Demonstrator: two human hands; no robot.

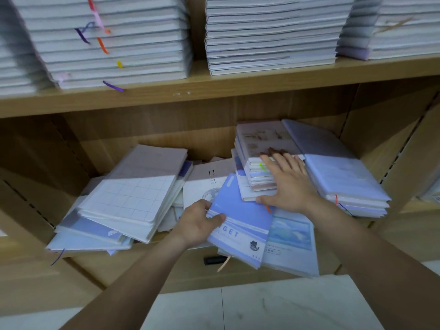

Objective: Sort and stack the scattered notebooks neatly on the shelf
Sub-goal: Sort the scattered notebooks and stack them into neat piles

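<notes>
Your lower shelf [95,265] holds the loose notebooks. A slumped pile topped by a grid-covered notebook [128,198] sits toward its left end. A small stack [262,141] stands right of the middle, and a lavender stack [345,179] lies beside it at the right end. The upper shelf [214,91] carries tall, even stacks [107,44].

The blue notebook [240,225] lies cover up at the middle of the front edge. Its long axis runs roughly front to back, its near end swung slightly right and hanging past that edge. It rests on a pale sky-picture notebook [292,241].

Your left hand [197,225] pinches the blue notebook's left edge, thumb on the cover. Your right hand [288,184] is spread, just behind the notebook's far right corner. Its fingertips lie on the small stack's top and its palm is against the stack's near side.
</notes>
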